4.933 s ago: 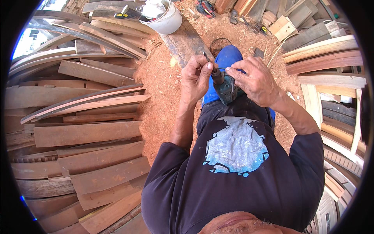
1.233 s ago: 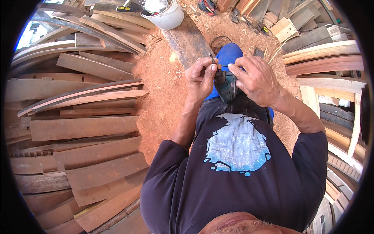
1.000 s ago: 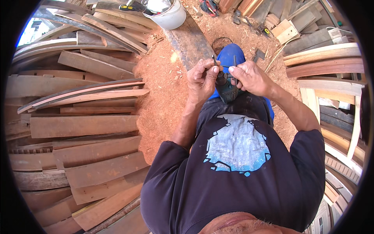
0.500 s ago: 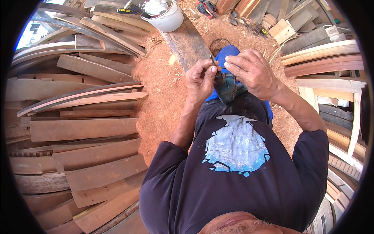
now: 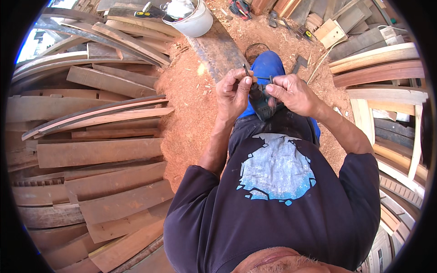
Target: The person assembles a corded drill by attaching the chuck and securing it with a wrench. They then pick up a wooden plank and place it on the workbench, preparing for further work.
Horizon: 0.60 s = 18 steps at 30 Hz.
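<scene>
Your left hand (image 5: 233, 93) pinches a thin dark bit (image 5: 246, 71) in a closed grip, tip raised. Your right hand (image 5: 291, 93) steadies the dark power tool (image 5: 261, 103) on your lap, fingers closed at its nose, so both parts stay close above the sawdust floor (image 5: 191, 104).

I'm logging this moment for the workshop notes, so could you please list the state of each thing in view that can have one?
Left hand: fingers pinched on a thin dark bit.
Right hand: closed around the power tool.
Power tool: held between both hands, above the lap.
White bucket: upright, open, things inside.
Curved planks: lying stacked.
</scene>
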Available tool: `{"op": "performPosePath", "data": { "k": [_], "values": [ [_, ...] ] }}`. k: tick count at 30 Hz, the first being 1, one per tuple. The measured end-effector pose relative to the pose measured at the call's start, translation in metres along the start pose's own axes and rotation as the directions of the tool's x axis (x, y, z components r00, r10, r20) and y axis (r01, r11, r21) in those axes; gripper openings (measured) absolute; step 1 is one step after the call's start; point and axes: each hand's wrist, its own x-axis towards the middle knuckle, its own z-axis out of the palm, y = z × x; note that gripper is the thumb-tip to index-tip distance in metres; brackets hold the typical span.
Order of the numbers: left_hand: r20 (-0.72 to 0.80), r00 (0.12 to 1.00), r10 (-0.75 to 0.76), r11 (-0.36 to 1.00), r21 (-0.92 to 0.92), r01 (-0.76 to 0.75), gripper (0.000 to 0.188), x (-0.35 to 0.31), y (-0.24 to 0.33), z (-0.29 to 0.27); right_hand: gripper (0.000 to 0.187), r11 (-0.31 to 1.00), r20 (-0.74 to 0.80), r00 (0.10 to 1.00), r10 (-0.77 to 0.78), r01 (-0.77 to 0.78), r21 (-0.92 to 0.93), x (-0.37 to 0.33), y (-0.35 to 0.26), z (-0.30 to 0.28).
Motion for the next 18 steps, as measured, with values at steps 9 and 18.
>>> {"op": "performPosePath", "data": {
  "k": [9, 18],
  "values": [
    [0.038, 0.999, -0.014, 0.999, 0.052, 0.012, 0.010, 0.003, -0.002, -0.001, 0.040, 0.382, 0.031, 0.697, -0.716, 0.429, -0.818, -0.010, -0.014, -0.011],
    [-0.007, 1.000, 0.022, 0.998, 0.064, -0.022, 0.011, 0.000, -0.007, -0.001, 0.028, 0.565, 0.012, 0.850, -0.526, 0.360, -0.742, -0.006, -0.026, 0.005]
  ]
}}
